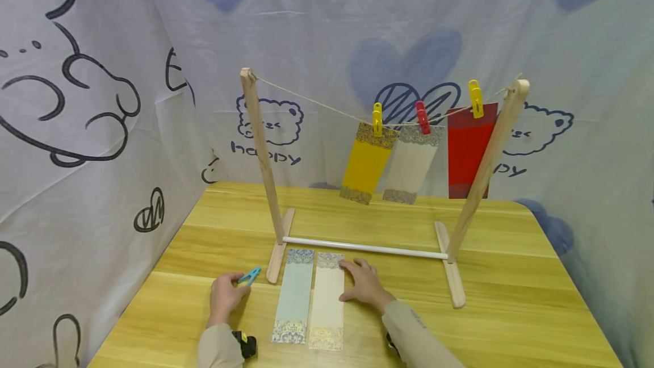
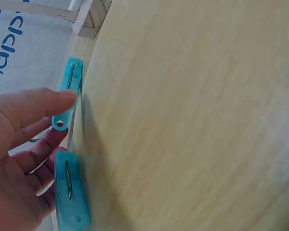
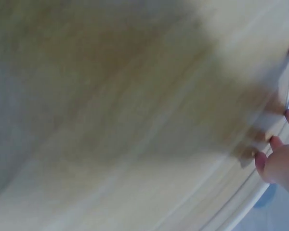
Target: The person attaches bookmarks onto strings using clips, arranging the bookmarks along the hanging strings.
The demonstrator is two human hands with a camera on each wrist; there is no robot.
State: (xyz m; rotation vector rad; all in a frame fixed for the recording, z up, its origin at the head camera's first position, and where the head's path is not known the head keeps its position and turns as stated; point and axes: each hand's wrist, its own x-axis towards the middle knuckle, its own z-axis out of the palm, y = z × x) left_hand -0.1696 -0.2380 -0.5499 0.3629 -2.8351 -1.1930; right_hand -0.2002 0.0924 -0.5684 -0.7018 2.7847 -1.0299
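My left hand (image 1: 225, 297) pinches a blue clothespin (image 1: 250, 276) between thumb and fingers, low over the table. A second blue clothespin (image 2: 70, 192) shows beside its lower fingers in the left wrist view; whether they hold it I cannot tell. My right hand (image 1: 365, 285) rests with spread fingers at the right edge of a cream card (image 1: 328, 300) with a lace-pattern border. Its fingertips (image 3: 261, 161) touch the table in the right wrist view. Left of the cream card lies a pale blue card (image 1: 294, 294) with patterned ends.
A wooden stand (image 1: 265, 158) carries a sagging string (image 1: 306, 97). A yellow card (image 1: 365, 163), a white card (image 1: 411, 166) and a red card (image 1: 467, 152) hang from it by yellow and red clothespins. A white rod (image 1: 363, 247) joins the stand's feet behind the cards.
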